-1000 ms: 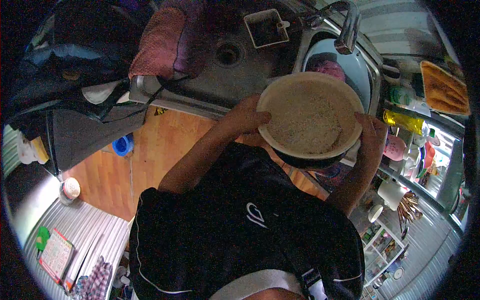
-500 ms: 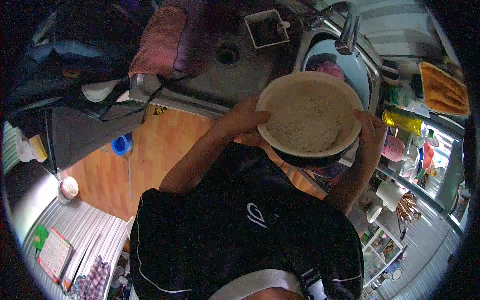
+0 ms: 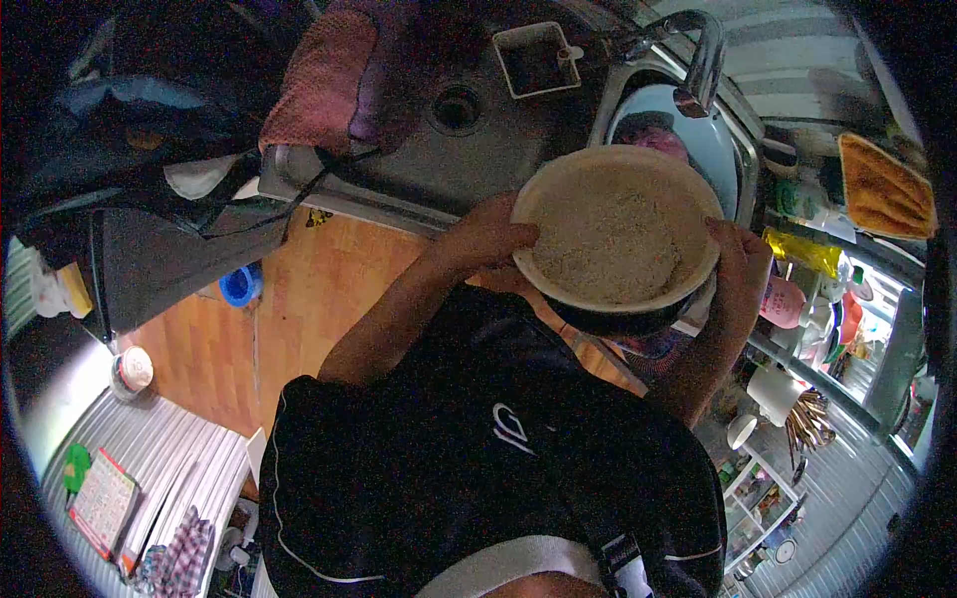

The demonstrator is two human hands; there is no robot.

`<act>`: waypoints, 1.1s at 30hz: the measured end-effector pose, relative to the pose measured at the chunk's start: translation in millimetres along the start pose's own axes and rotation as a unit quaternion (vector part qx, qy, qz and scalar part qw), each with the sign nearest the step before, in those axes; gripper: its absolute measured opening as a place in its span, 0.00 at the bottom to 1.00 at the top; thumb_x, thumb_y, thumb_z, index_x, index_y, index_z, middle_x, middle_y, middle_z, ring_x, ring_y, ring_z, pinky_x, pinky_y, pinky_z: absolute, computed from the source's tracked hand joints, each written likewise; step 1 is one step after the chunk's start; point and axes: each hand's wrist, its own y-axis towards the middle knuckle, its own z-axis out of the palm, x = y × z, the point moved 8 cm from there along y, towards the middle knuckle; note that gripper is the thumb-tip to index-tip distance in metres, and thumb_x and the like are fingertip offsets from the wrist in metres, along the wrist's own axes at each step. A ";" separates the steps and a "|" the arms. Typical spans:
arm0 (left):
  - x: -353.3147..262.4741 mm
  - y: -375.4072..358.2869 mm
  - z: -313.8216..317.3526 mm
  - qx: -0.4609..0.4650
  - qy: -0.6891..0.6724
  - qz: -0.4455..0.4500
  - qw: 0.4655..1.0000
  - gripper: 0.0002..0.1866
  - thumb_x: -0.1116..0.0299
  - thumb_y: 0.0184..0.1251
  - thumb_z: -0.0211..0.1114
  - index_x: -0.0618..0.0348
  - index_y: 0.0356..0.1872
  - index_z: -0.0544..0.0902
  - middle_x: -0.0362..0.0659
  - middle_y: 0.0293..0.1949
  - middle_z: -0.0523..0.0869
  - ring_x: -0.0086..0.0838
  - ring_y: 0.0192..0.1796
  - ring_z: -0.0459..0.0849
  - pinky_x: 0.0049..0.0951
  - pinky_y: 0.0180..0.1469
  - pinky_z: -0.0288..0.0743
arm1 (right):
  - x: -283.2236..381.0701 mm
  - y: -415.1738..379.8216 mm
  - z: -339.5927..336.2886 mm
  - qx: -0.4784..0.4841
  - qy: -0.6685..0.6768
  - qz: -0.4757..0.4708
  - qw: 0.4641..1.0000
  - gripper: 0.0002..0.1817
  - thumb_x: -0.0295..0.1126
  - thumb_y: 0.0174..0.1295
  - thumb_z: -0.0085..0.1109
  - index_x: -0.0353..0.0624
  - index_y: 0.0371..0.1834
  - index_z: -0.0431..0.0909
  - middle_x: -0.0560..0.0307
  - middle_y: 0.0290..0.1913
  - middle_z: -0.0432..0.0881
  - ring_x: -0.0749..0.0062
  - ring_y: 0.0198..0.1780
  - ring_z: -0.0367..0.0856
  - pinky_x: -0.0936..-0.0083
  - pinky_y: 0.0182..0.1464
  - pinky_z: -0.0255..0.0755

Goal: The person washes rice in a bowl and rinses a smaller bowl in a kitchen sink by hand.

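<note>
A round bowl with a pale rim and dark outer wall is held in front of my chest. Grainy pale contents lie inside it. My left hand grips the left rim, thumb on top and fingers underneath. On the right rim my right hand holds on in the same way, its fingers partly hidden by the bowl. Behind the bowl is a light blue basin with something pinkish in it, below a metal faucet.
A metal sink with a drain holds a square white-edged container. Pink cloth hangs over its left side. An orange cloth and a shelf with bottles stand right. A blue container sits on the wooden floor.
The grainy contents have shifted and look more evenly spread in the bowl. Both hands keep their hold, and the view has moved very slightly.
</note>
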 end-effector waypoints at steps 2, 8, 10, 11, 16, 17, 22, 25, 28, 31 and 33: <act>-1.0 0.6 1.0 0.011 -0.003 0.003 1.000 0.20 0.74 0.50 0.52 0.64 0.48 0.67 0.47 0.39 0.76 0.31 0.38 0.76 0.28 0.38 0.72 | 5.4 -2.4 4.2 0.003 -0.003 -0.008 1.000 0.14 0.36 0.43 0.55 0.33 0.25 0.77 0.61 0.21 0.75 0.78 0.25 0.69 0.80 0.32 0.63; 6.2 4.4 -0.7 -0.009 -0.013 0.017 1.000 0.20 0.74 0.51 0.53 0.66 0.48 0.66 0.48 0.39 0.76 0.31 0.37 0.77 0.27 0.37 0.73 | 27.3 -7.3 1.9 -0.026 0.003 -0.094 0.995 0.13 0.34 0.49 0.52 0.33 0.25 0.77 0.62 0.17 0.73 0.82 0.20 0.65 0.80 0.24 0.62; 6.9 -1.3 -3.3 -0.017 0.037 -0.055 0.998 0.22 0.70 0.48 0.56 0.64 0.47 0.68 0.49 0.42 0.76 0.35 0.41 0.76 0.32 0.42 0.70 | 15.1 -4.5 1.8 -0.010 -0.030 -0.002 0.999 0.15 0.36 0.43 0.55 0.32 0.26 0.77 0.61 0.22 0.75 0.78 0.27 0.69 0.81 0.34 0.63; -0.1 -5.3 -2.2 -0.017 0.037 -0.055 0.998 0.22 0.70 0.48 0.56 0.64 0.47 0.68 0.49 0.42 0.76 0.35 0.41 0.76 0.32 0.42 0.70 | 13.7 -4.3 0.9 -0.010 -0.029 -0.002 1.000 0.15 0.36 0.43 0.55 0.32 0.26 0.77 0.61 0.22 0.75 0.78 0.27 0.69 0.81 0.34 0.63; 5.9 4.0 2.4 0.000 0.009 0.031 0.999 0.22 0.71 0.48 0.57 0.64 0.47 0.68 0.49 0.42 0.76 0.35 0.46 0.73 0.33 0.50 0.65 | 2.6 -11.6 -5.1 -0.006 0.003 0.015 1.000 0.13 0.36 0.43 0.55 0.33 0.22 0.76 0.62 0.19 0.73 0.79 0.24 0.68 0.81 0.31 0.62; 9.6 6.4 5.5 0.006 0.015 0.031 0.999 0.22 0.71 0.48 0.57 0.64 0.47 0.68 0.49 0.42 0.76 0.35 0.46 0.73 0.33 0.50 0.65 | -3.1 -13.4 -9.7 -0.013 0.006 0.019 1.000 0.13 0.36 0.43 0.55 0.33 0.22 0.76 0.62 0.19 0.73 0.79 0.24 0.68 0.81 0.31 0.62; -32.7 -5.9 15.4 -0.091 0.183 0.218 0.954 0.27 0.74 0.43 0.57 0.66 0.49 0.63 0.54 0.41 0.74 0.38 0.46 0.73 0.34 0.48 0.66 | -46.3 -40.8 -25.3 -0.020 0.126 0.019 0.992 0.10 0.31 0.46 0.53 0.33 0.27 0.76 0.63 0.23 0.76 0.84 0.24 0.68 0.84 0.27 0.62; -32.7 1.0 24.4 -0.054 0.174 0.243 0.953 0.29 0.74 0.43 0.56 0.65 0.51 0.60 0.56 0.41 0.74 0.41 0.45 0.74 0.34 0.46 0.67 | -62.5 -60.2 -24.6 0.009 0.209 0.035 0.977 0.10 0.30 0.45 0.54 0.32 0.27 0.76 0.62 0.24 0.76 0.83 0.26 0.70 0.84 0.29 0.63; -66.1 -14.2 47.8 -0.097 0.282 0.244 0.923 0.29 0.74 0.44 0.55 0.66 0.52 0.58 0.59 0.39 0.74 0.45 0.42 0.75 0.36 0.43 0.69 | -85.6 -87.1 -29.5 -0.018 0.235 0.089 0.968 0.11 0.29 0.46 0.55 0.32 0.29 0.75 0.60 0.26 0.77 0.82 0.27 0.71 0.84 0.30 0.65; -98.1 -27.1 92.3 -0.107 0.414 0.304 0.851 0.29 0.73 0.44 0.53 0.66 0.52 0.58 0.61 0.38 0.74 0.49 0.39 0.76 0.39 0.41 0.69 | -124.7 -114.1 -35.1 -0.022 0.279 0.111 0.954 0.11 0.28 0.47 0.54 0.31 0.31 0.74 0.57 0.28 0.78 0.81 0.28 0.73 0.84 0.32 0.67; -106.3 -29.7 125.8 -0.078 0.466 0.346 0.810 0.30 0.73 0.44 0.54 0.65 0.53 0.57 0.60 0.32 0.76 0.49 0.33 0.77 0.40 0.36 0.71 | -145.4 -136.7 -39.4 -0.069 0.361 0.135 0.920 0.11 0.27 0.48 0.53 0.31 0.32 0.74 0.57 0.29 0.78 0.80 0.28 0.74 0.83 0.33 0.68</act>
